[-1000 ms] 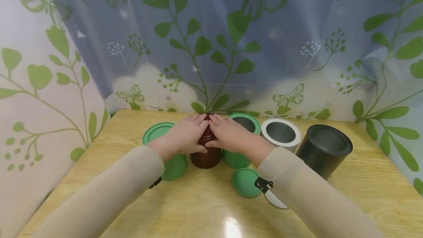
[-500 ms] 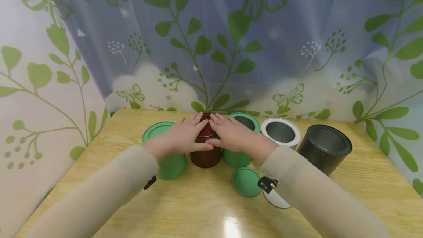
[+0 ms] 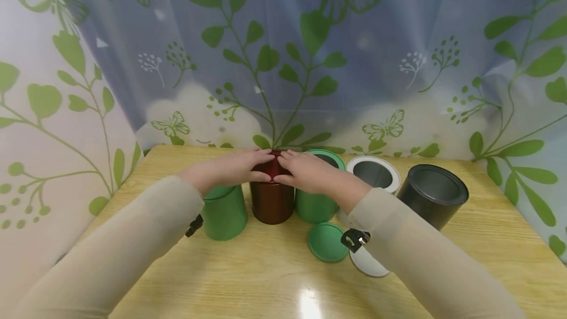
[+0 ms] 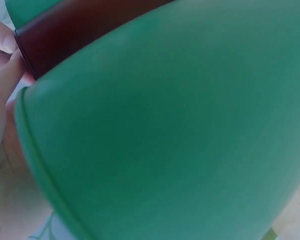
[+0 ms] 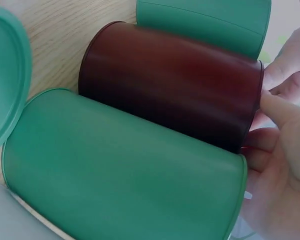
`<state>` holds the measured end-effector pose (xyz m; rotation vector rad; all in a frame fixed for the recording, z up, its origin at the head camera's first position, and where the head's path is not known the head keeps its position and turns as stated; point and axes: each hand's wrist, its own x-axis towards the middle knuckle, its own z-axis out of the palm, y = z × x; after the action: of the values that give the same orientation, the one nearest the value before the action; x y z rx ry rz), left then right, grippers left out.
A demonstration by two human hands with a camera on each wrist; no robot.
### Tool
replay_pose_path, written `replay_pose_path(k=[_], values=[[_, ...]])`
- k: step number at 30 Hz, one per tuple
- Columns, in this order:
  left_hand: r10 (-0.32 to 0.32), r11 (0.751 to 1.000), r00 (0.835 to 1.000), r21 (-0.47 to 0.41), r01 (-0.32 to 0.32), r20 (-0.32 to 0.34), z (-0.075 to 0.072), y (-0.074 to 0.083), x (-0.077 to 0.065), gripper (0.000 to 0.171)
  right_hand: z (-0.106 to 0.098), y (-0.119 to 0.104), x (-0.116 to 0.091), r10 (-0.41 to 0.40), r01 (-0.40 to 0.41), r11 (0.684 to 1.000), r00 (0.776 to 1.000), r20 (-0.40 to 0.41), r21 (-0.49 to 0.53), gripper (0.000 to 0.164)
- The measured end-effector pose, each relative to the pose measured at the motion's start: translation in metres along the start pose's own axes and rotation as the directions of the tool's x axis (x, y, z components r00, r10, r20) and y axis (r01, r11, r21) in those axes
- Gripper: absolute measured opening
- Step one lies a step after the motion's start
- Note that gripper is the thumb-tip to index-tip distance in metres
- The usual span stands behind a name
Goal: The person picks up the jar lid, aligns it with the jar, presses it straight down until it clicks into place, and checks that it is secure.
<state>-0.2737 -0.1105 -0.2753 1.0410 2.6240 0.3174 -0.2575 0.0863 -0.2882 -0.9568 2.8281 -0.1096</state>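
Note:
A dark red can (image 3: 272, 205) stands upright near the back of the table, its shiny red lid (image 3: 267, 167) on top. My left hand (image 3: 230, 167) rests on the lid's left edge, fingers extended. On the right edge lies my right hand (image 3: 309, 172), its fingers also extended and its thumb near the front rim. In the right wrist view, both thumbs meet the rim end of the red can (image 5: 170, 80). Green cans flank it: one at left (image 3: 225, 214), partly under my left wrist, and one at right (image 3: 315, 207), partly behind my right hand.
Farther right stand a can with a white rim (image 3: 395, 175) and a black can (image 3: 418, 208), both without lids. A green lid (image 3: 327, 242) and a white lid (image 3: 370, 264) lie in front, the white one partly under my right sleeve. A patterned curtain (image 3: 283, 87) hangs behind the table.
My left hand has moved left and its wrist has dropped over the left green can, showing more of the red lid between the hands. The right hand stays on the right side of the lid.

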Motion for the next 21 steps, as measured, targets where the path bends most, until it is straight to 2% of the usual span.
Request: replay_pose_path(k=[4,6,11,13,17,21], values=[[-0.013,0.997,1.000,-0.071,0.014,0.016,-0.001,-0.003,0.005,0.065,-0.001,-0.001,0.002,-0.004,0.004,0.999,1.000,-0.007,0.038,0.058],[-0.016,0.997,1.000,-0.072,0.017,0.019,0.000,-0.004,0.007,0.066,-0.002,-0.003,0.003,0.019,-0.019,0.999,1.000,0.002,0.048,0.055],[0.022,0.999,0.999,0.032,-0.021,-0.032,0.004,-0.005,0.006,0.063,-0.008,-0.010,0.005,0.080,-0.080,0.996,0.996,0.026,0.024,0.055],[0.016,0.997,0.998,0.082,-0.011,-0.059,0.006,-0.003,0.004,0.061,-0.009,-0.011,0.005,0.088,-0.088,0.996,0.996,0.021,0.030,0.055],[-0.053,0.980,0.995,0.186,0.068,-0.084,0.018,0.002,-0.002,0.061,-0.003,-0.009,0.002,0.094,-0.095,0.995,0.995,0.013,0.010,0.059],[-0.099,0.948,0.986,0.288,0.135,-0.135,0.034,0.007,-0.006,0.075,0.008,-0.007,-0.002,0.097,-0.096,0.995,0.995,0.030,-0.040,0.066]])
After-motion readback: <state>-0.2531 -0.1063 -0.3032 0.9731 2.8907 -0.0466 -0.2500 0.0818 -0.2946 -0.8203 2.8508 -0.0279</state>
